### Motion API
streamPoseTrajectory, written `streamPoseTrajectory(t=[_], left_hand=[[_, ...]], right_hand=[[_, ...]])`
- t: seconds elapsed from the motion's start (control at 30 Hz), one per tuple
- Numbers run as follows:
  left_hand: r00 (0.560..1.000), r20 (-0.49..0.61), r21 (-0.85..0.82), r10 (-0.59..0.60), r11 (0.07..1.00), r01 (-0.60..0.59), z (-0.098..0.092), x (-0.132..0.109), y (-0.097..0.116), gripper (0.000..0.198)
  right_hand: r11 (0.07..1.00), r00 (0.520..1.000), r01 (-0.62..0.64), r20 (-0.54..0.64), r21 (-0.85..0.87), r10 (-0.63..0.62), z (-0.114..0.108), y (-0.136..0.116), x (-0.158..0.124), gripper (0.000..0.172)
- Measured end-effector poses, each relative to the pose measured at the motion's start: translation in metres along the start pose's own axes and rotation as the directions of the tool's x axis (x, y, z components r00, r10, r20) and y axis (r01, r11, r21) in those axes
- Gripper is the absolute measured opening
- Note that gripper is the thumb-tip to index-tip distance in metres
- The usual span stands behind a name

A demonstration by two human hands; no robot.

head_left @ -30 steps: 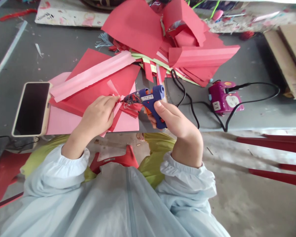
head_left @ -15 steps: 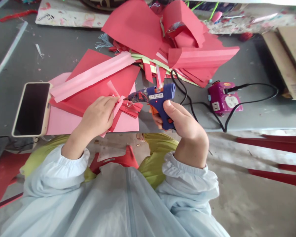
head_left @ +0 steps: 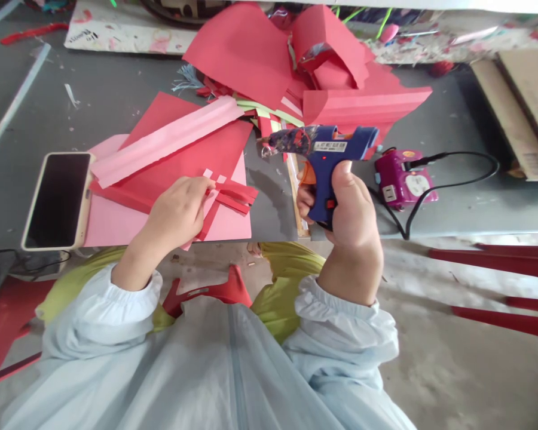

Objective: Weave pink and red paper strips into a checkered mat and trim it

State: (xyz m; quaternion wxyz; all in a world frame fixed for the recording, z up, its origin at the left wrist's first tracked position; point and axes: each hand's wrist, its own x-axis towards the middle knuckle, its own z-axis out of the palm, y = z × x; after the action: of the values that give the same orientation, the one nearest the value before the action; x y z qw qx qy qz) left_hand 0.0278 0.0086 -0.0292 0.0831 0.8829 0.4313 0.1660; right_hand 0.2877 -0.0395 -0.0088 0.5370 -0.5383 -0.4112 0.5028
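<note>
Paper strips (head_left: pixel 237 191): just left of centre; our left fingers (head_left: pixel 201 186) pinch them, likely for steadiness.
Glue gun (head_left: pixel 329 156): right of centre; our right fingers (head_left: pixel 305 200) grip it, presumably holding its nozzle (head_left: pixel 269 142) clear.

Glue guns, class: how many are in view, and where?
1: the blue glue gun, gripped in the right hand, right of the paper strips at the left hand.

The left hand (head_left: pixel 174 209) covers one end of the paper strips (head_left: pixel 235 197). Some of the right hand (head_left: pixel 353 206) hides behind the glue gun (head_left: pixel 323 179). The lower words on its label (head_left: pixel 330 146) are too tiny to read. The cardboard (head_left: pixel 531 89) is cut off at the right edge. The shirt (head_left: pixel 197 370) hides part of the red stool (head_left: pixel 237 285).
</note>
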Motion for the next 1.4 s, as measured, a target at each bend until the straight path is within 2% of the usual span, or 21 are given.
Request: streamPoseTrajectory(t=[0.13,0.37,0.77,1.0,1.27,1.4], left_hand=[[0.998,0.032,0.042,0.046,0.998,-0.047,-0.001,0.001,0.0,0.038],[0.997,0.04,0.148,0.073,0.986,-0.079,-0.001,-0.001,0.004,0.036],[0.996,0.066,0.244,0.051,0.968,-0.066,0.0,0.001,0.009,0.038],[0.996,0.089,0.223,0.022,0.974,-0.042,-0.001,0.002,0.011,0.039],[0.993,0.12,0.319,0.002,0.947,-0.04,-0.001,0.004,0.016,0.042],[0.991,0.132,0.305,-0.008,0.952,-0.033,-0.002,0.005,0.017,0.042]], right_hand=[[0.999,1.0,0.009,0.018,-0.042,-0.008,0.002,-0.001,-0.001,0.057],[0.999,0.999,0.002,0.034,-0.039,-0.001,0.005,-0.004,-0.003,0.054],[0.993,0.998,-0.014,0.055,-0.118,0.02,0.004,0.0,-0.002,0.059],[0.997,0.997,-0.032,0.069,-0.072,0.037,0.005,-0.001,-0.002,0.054],[0.995,0.997,-0.045,0.06,-0.09,0.05,0.006,-0.003,-0.003,0.058],[0.994,0.997,-0.047,0.064,-0.094,0.054,0.005,-0.001,-0.003,0.059]])
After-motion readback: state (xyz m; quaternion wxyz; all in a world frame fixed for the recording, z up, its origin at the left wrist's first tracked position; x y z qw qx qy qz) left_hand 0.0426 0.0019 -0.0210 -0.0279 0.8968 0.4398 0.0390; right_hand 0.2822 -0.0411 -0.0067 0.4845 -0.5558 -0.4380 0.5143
